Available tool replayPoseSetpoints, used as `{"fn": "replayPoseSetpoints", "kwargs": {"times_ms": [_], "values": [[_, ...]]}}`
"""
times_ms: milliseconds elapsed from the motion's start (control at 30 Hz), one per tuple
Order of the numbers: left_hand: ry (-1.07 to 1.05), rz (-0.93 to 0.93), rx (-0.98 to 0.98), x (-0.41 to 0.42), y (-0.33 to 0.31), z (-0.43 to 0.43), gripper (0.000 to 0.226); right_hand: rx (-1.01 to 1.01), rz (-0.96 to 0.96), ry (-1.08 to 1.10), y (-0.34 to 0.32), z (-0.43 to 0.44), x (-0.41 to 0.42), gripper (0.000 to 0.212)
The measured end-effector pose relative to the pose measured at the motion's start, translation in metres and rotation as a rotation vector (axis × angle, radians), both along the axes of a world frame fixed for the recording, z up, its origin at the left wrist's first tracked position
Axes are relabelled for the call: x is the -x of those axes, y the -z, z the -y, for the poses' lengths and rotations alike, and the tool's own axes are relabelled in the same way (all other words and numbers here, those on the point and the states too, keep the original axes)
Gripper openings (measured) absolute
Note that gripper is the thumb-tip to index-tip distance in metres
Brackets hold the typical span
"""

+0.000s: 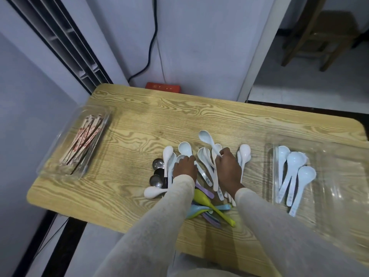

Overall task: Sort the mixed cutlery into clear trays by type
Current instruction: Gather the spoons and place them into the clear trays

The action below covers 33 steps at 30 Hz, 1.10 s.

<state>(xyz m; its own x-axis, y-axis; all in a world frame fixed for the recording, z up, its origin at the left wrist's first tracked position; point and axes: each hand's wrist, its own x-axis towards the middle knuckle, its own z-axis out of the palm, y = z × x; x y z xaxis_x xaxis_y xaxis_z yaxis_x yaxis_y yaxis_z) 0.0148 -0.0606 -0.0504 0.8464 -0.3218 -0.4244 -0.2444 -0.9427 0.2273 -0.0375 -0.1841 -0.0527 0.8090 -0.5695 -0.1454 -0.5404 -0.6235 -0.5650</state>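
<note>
A mixed pile of cutlery lies mid-table: several white soup spoons (184, 148), steel spoons (157, 163), and coloured plastic spoons (201, 197) near the front. My right hand (227, 166) is shut on the handle of one white soup spoon (205, 136), whose bowl points away from me. My left hand (184, 166) rests on the pile, fingers curled over another white spoon (180, 157). At the right, a clear tray (329, 196) holds three white soup spoons (295, 162). A clear tray (48, 166) at the left holds wrapped chopsticks (83, 140).
The wooden table (139, 120) stands against a white wall with a black cable (149, 47) and an orange box (162, 87) behind it. A wooden stool (319, 37) stands on the floor at the far right. The table's near edge is by my sleeves.
</note>
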Motion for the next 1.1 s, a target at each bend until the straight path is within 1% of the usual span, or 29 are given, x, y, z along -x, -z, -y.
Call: {"fn": "replayPoseSetpoints", "kwargs": {"times_ms": [67, 167, 300, 433, 633, 700, 833, 967, 1100], "values": [[-0.047, -0.063, -0.017, 0.005, 0.003, 0.012, 0.036, -0.005, -0.026, 0.018, -0.002, 0.008, 0.004, 0.017], [-0.175, -0.141, -0.008, 0.008, 0.013, 0.032, 0.035, -0.021, -0.039, 0.027, -0.001, 0.018, 0.009, 0.016], [-0.35, -0.117, -0.058, 0.007, 0.02, 0.05, 0.034, -0.041, -0.039, 0.031, -0.002, 0.035, 0.012, 0.012], [-0.453, -0.088, -0.064, 0.005, 0.025, 0.058, 0.034, -0.034, -0.013, 0.047, -0.004, 0.053, 0.013, 0.009], [-0.67, -0.045, 0.128, 0.003, 0.015, 0.063, 0.04, -0.07, 0.014, 0.099, -0.006, 0.073, 0.009, 0.011], [-0.67, -0.022, 0.193, 0.0, 0.005, 0.059, 0.038, -0.094, 0.024, 0.104, -0.009, 0.077, 0.009, 0.014], [-0.586, 0.013, 0.161, -0.009, -0.019, 0.045, 0.032, -0.137, 0.064, 0.137, -0.016, 0.084, 0.014, 0.017], [-0.52, 0.069, 0.172, -0.015, -0.037, 0.04, 0.028, -0.23, 0.15, 0.164, -0.018, 0.095, 0.028, 0.026], [-0.476, 0.129, 0.248, -0.006, -0.054, 0.059, 0.029, -0.287, 0.229, 0.263, -0.024, 0.118, 0.053, 0.022]]}}
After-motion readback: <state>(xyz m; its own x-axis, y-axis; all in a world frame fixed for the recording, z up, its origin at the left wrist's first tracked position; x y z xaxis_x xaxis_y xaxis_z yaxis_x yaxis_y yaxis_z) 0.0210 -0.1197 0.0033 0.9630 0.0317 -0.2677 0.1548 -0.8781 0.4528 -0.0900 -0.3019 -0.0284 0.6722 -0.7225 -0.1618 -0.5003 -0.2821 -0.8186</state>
